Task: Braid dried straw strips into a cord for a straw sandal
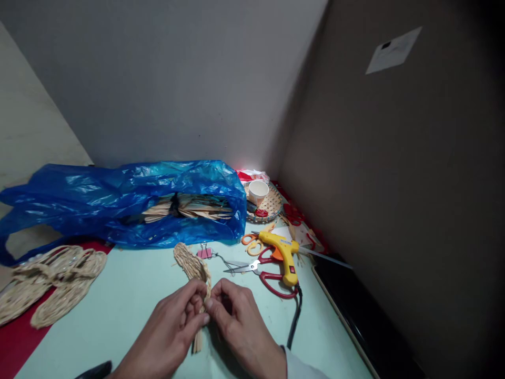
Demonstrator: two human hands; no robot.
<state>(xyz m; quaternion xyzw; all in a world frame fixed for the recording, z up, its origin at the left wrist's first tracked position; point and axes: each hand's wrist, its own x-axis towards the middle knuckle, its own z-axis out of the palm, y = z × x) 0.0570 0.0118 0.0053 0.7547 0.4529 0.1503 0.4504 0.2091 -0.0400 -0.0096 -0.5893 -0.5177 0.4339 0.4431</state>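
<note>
A flat, coiled piece of braided straw [190,261] lies near the front middle of the table, its loose straw ends [197,343] hanging below my fingers. My left hand [168,323] is closed, thumb and fingers pinching the braid from the left. Against it, my right hand [242,321] pinches the same straw braid with thumb and forefinger. The fingertips of both hands nearly meet, and part of the braid is hidden between them. Just beyond are a pink binder clip [204,253] and red-handled scissors [252,267].
A yellow glue gun [279,243] rests over the scissors, its black cord running toward me. A blue plastic bag [106,205] holds a bundle of straw [197,206]. Woven straw sandals [65,295] lie left. Behind stands a white cup [258,192] on a woven tray [275,202].
</note>
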